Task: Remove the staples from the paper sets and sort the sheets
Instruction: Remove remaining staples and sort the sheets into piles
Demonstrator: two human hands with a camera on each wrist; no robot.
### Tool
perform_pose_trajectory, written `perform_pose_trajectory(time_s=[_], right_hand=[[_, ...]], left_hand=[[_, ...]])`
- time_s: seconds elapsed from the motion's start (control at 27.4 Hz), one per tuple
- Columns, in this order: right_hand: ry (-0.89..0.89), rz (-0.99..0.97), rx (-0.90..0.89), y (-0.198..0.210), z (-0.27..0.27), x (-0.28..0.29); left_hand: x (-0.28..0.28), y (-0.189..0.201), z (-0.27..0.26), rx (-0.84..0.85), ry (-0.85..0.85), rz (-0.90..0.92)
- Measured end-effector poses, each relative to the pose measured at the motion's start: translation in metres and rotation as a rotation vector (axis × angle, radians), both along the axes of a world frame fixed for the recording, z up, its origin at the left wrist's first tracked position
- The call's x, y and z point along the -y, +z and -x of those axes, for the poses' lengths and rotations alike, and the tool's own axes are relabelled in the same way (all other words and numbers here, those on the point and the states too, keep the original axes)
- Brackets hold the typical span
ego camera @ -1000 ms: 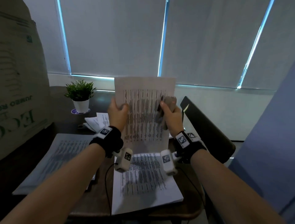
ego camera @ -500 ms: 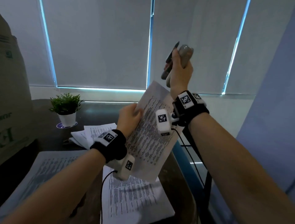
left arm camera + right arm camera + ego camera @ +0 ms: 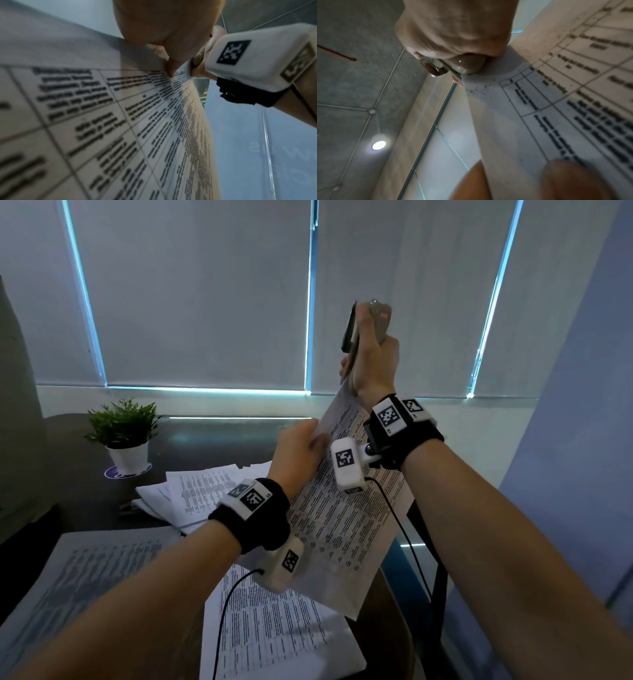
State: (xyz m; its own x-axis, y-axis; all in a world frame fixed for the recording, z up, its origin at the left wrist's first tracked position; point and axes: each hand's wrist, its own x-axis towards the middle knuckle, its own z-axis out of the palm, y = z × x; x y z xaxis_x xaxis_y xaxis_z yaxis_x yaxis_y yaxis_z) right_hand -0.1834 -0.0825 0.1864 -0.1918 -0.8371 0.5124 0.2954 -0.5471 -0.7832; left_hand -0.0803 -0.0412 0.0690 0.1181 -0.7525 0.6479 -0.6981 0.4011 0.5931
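Observation:
I hold a printed paper set up over the table, tilted to the right. My left hand grips its left edge, and the thumb presses on the printed face of the paper set. My right hand is raised above the set's top corner and is curled round a grey staple remover. In the right wrist view the staple remover meets the corner of the paper set below my right hand. The staple itself is hidden.
On the dark table lie a printed stack in front of me, another stack at the left and loose sheets behind. A potted plant stands at the back left. A blue partition rises on the right.
My right hand has risen with the staple remover from the set's right edge to its top corner. The paper set has tilted to the right, still gripped by my left hand.

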Motion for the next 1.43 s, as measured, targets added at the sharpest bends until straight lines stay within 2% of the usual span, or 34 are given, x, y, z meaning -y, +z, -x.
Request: perform_pose_trajectory(time_s=[0.11,0.22,0.29,0.4,0.48,0.55,0.58,0.62,0.66,0.73,0.84,0.91,0.95,1.06,1.17,1.24,1.43], right_hand=[[-0.037,-0.016,-0.036,-0.007,0.006,0.010],[-0.070,0.022,-0.013,-0.013,0.017,0.020],[-0.088,0.051,0.006,-0.021,0.026,0.035],[-0.177,-0.019,0.009,-0.058,0.031,0.060],[-0.151,-0.174,0.118,-0.097,0.033,0.071],[-0.090,-0.354,0.195,-0.144,0.034,0.080],[-0.056,-0.431,0.200,-0.166,0.032,0.080],[-0.025,-0.504,0.185,-0.186,0.030,0.081],[-0.004,-0.577,0.166,-0.202,0.026,0.080],[0.041,-0.688,0.143,-0.224,0.015,0.075],[0.208,-0.789,0.159,-0.241,-0.004,0.061],[0.337,-0.845,0.216,-0.254,-0.016,0.052],[0.376,-0.881,0.238,-0.262,-0.022,0.048],[0.357,-1.030,0.153,-0.292,-0.032,0.035],[0.301,-1.031,0.166,-0.304,-0.032,0.022],[0.281,-0.996,0.167,-0.304,-0.032,0.018],[0.207,-0.938,-0.010,-0.310,-0.036,0.010]], left_hand=[[0.000,-0.019,-0.001,-0.013,-0.136,-0.075],[-0.010,-0.061,-0.011,-0.058,-0.278,-0.390],[-0.005,-0.094,-0.028,-0.202,-0.218,-0.539],[0.015,-0.126,-0.050,-0.561,-0.146,-0.696],[0.030,-0.121,-0.058,-0.545,0.004,-0.752],[0.046,-0.108,-0.062,-0.432,0.168,-0.726],[0.062,-0.102,-0.070,-0.423,0.163,-0.702],[0.078,-0.100,-0.075,-0.529,0.181,-0.727],[0.088,-0.094,-0.079,-0.608,0.173,-0.659],[0.100,-0.087,-0.083,-0.446,0.245,-0.688],[0.086,-0.089,-0.088,-0.504,0.242,-0.688],[0.065,-0.102,-0.101,-0.305,0.302,-0.743],[0.057,-0.114,-0.113,-0.320,0.334,-0.727],[0.016,-0.145,-0.138,-0.414,0.417,-0.807],[-0.019,-0.167,-0.141,-0.212,0.462,-1.013],[-0.028,-0.176,-0.140,-0.166,0.438,-1.077],[-0.022,-0.188,-0.132,-0.199,0.472,-1.019]])
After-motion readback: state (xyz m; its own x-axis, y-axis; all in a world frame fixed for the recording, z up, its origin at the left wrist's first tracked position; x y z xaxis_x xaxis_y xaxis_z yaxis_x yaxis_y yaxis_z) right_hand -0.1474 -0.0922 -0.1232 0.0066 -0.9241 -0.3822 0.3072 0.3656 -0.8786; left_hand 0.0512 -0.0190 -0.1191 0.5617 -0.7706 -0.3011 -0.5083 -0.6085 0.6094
